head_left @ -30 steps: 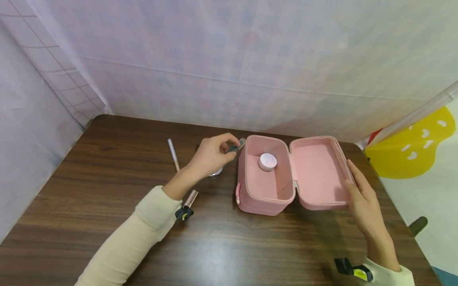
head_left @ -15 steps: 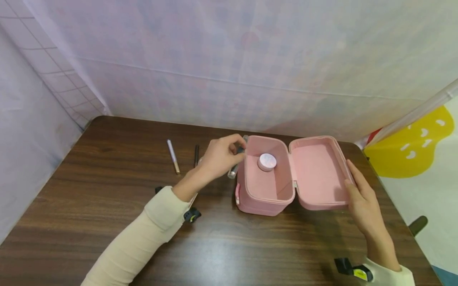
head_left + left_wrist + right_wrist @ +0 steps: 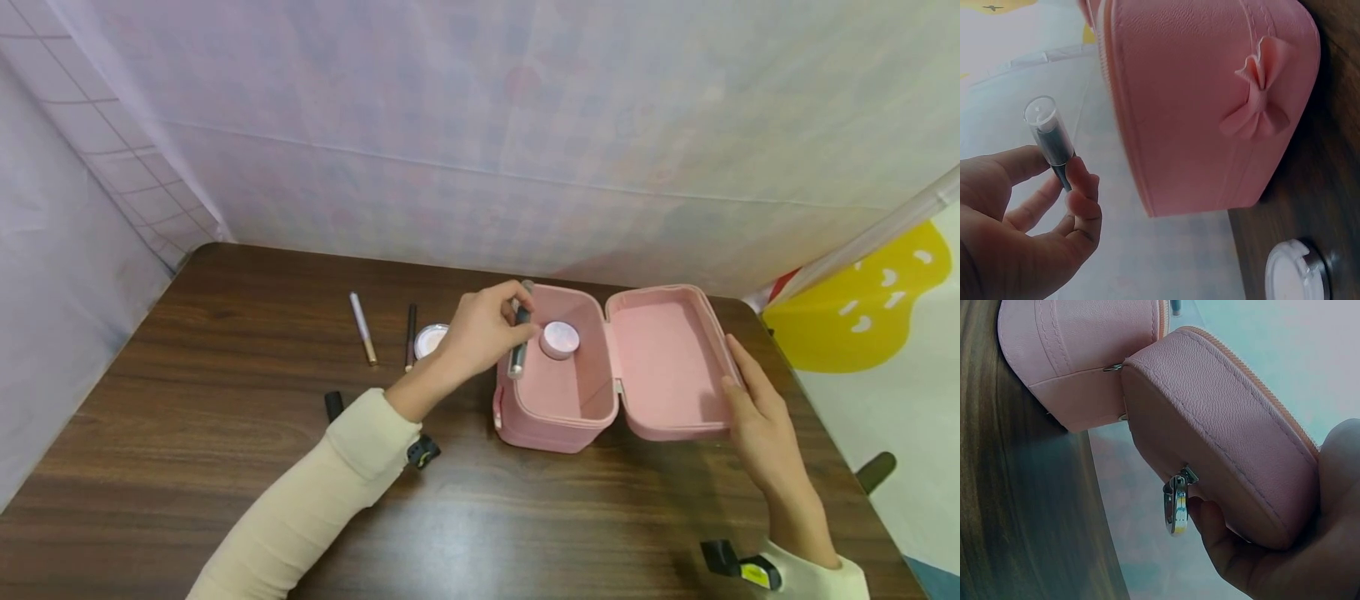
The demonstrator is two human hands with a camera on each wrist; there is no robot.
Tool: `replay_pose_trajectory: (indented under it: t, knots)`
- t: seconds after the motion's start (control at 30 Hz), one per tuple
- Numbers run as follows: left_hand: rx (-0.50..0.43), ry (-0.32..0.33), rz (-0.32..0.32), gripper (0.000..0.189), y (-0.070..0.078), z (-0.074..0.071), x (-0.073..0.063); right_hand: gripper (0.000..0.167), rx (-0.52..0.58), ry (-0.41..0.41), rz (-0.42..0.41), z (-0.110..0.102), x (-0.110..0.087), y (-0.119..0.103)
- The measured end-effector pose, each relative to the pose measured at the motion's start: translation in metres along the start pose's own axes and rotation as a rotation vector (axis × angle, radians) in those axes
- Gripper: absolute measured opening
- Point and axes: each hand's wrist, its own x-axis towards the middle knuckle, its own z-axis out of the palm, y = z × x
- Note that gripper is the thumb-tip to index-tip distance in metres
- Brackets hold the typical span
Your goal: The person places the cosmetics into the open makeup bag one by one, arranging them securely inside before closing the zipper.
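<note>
A slim dark cosmetic tube with a clear cap (image 3: 1054, 140) is pinched between the thumb and fingertips of my left hand (image 3: 480, 332). In the head view the tube overlaps the left rim of a pink cosmetic case (image 3: 555, 432). A small round jar with a pale marbled lid (image 3: 560, 340) sits inside the case. My right hand (image 3: 768, 429) grips the outer edge of the case's lid (image 3: 671, 358), which is folded open to the right. The right wrist view shows the thumb and fingers around the lid (image 3: 1229, 425), near a metal ring (image 3: 1177, 503).
Left of the case on the wooden table (image 3: 187, 433) lie a white-and-gold pen (image 3: 363, 329), a thin dark pencil (image 3: 411, 337) and a round compact (image 3: 431, 340) partly behind the left hand. A black-ended item (image 3: 333, 404) shows beside the left sleeve. A curtain hangs behind the table.
My left hand has moved right with the tube, from beside the case to over its left rim, and the tube now points more upright in the head view. The right hand has stayed put.
</note>
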Motion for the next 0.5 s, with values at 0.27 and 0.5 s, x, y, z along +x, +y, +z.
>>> replay_pose_trajectory:
  t: [0.27,0.5]
  knots:
    - [0.023,0.008,-0.021,0.018,-0.004,0.011,0.004,0.052,0.002,0.003,0.009,0.001,0.000,0.000]
    - [0.110,0.054,0.058,0.012,-0.008,0.021,0.008,0.052,0.001,0.004,0.013,0.000,0.001,0.000]
